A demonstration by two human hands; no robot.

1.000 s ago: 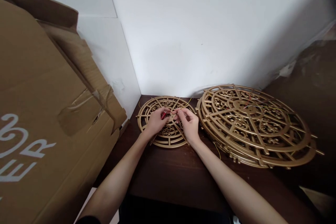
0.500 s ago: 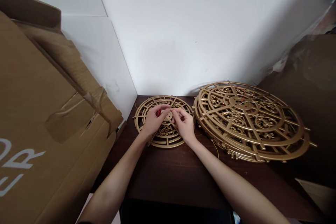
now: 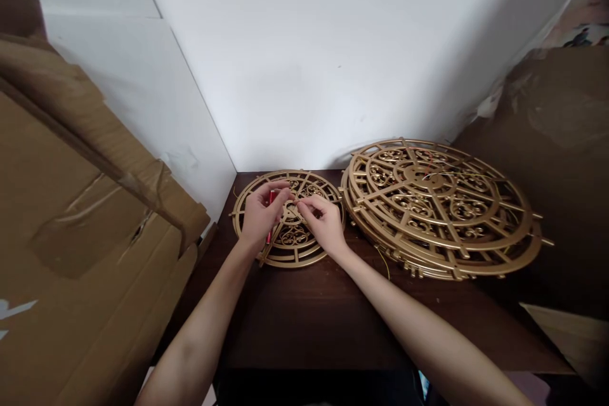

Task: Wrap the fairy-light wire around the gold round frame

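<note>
A round gold openwork frame (image 3: 295,262) with scrollwork lies flat on the dark table. Over its left half, my left hand (image 3: 258,214) is closed around a slim red pen-like tool (image 3: 269,236), whose exact kind I cannot make out. My right hand (image 3: 326,223) hovers above the frame's centre, thumb and forefinger pinched together. Whatever sits in that pinch, perhaps a thin wire end, is too small to name. The fingertips of both hands almost meet over the middle of the frame.
To the right rests a stack of larger gold openwork frames (image 3: 457,240), thin wires on top. A yellow wire (image 3: 383,260) hangs from it. A big cardboard box (image 3: 95,235) stands at left, brown cardboard (image 3: 547,139) at right. A white wall (image 3: 295,76) rises behind the dark table (image 3: 309,330).
My left hand has drawn slightly left and turned, so more of the red tool shows. My right hand keeps its pinch near the centre. The whole view has shifted a little.
</note>
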